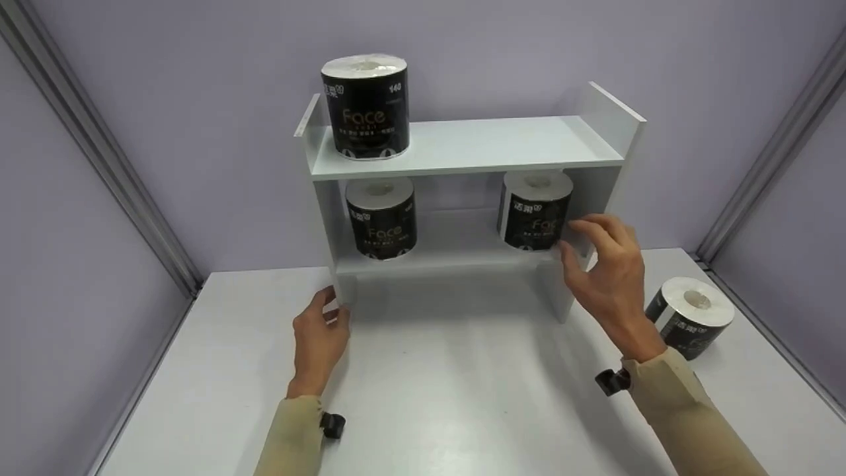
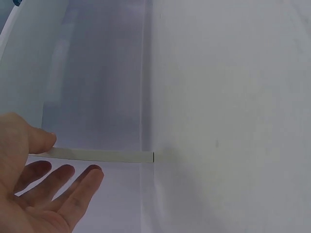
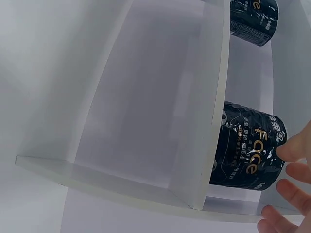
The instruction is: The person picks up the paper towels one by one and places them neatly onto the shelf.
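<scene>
A white two-tier shelf stands on the table. My left hand is at its lower left side panel, thumb on one side and curled fingers on the other. On the middle tier, my right hand is by the right side panel, its thumb at the right edge of a black-wrapped toilet paper roll; its fingers are spread and loosely bent. Another toilet paper roll stands upright at the left of that tier. Above it, a third toilet paper roll stands on the top tier.
One more toilet paper roll stands on the white table to the right of the shelf, partly behind my right wrist. Pale walls with metal corner posts enclose the table.
</scene>
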`<state>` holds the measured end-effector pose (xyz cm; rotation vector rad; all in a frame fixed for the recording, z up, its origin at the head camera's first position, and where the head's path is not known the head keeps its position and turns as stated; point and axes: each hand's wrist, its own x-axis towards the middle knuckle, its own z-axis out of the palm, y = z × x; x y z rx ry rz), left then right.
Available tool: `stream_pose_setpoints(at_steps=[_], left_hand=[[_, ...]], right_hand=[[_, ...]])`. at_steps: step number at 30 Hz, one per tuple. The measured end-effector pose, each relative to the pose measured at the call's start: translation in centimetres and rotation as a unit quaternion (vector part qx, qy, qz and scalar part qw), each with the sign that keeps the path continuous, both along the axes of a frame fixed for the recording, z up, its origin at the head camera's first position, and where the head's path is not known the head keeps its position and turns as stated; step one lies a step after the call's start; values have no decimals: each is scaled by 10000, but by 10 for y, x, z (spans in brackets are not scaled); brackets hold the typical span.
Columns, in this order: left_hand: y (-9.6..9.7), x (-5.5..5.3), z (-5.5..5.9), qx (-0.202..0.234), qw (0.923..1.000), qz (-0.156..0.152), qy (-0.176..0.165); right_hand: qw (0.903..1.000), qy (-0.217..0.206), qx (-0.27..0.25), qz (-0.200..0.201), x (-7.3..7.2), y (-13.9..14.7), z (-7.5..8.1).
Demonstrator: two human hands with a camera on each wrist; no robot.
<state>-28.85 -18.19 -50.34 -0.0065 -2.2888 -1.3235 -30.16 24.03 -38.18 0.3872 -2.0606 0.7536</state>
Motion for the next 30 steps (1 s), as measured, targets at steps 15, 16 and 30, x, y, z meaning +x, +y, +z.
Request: stream_pose_setpoints(at_steps=[15,16,30], left_hand=[[-2,-1,0,58,9997,-161,155],[-2,-1,0,49,9997,-157,157],[-2,1,-3,-70,9995,-118,267]], right_hand=[[10000,81,6,24,6,7,0],[10000,95,14,28,6,8,1],[9994,147,292,-98,16,30,-4]])
